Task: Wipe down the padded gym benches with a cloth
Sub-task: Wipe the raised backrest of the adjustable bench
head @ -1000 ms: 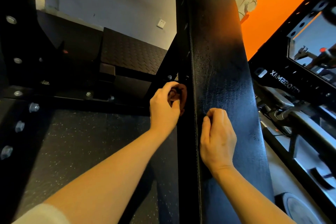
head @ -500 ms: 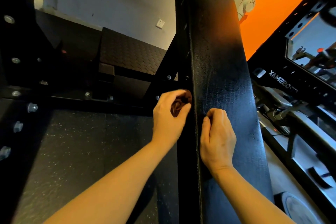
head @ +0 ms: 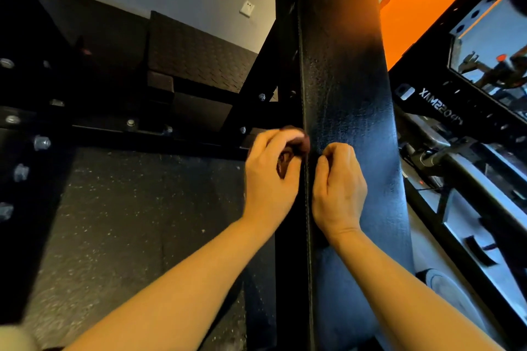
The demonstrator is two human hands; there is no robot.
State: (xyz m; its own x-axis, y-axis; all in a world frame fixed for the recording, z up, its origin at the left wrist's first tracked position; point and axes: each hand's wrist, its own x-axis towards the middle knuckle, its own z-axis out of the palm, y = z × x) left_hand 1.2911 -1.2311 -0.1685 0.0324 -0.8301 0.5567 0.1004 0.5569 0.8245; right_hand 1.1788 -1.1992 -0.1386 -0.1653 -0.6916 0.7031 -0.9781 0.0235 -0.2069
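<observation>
Cloth (head: 288, 155), dark reddish-brown and bunched small, sits inside our left hand (head: 271, 179), pressed against the left side edge of the padded bench (head: 348, 111). Our left fingers (head: 266, 141) curl over the top of it and the thumb closes from below, so only a dark fold shows between them, with a rounded bit poking out at the fingertips right against the stitched seam of the pad. Our right hand (head: 338, 188) rests on the front face of the bench, just beside the left hand and across the seam from it; its fingers are curled in tight with the knuckles against the black textured vinyl, and we cannot make out anything held in them.

Our view has the bench pad standing nearly upright, running top to bottom through the middle. Left of it we see a black steel frame (head: 251, 100) with bolts, and speckled rubber floor (head: 128, 222) below. On the grey wall behind sits a white wall socket (head: 247, 8). To the right are an orange wall (head: 422, 3) and a black rack (head: 445, 111) with white lettering.
</observation>
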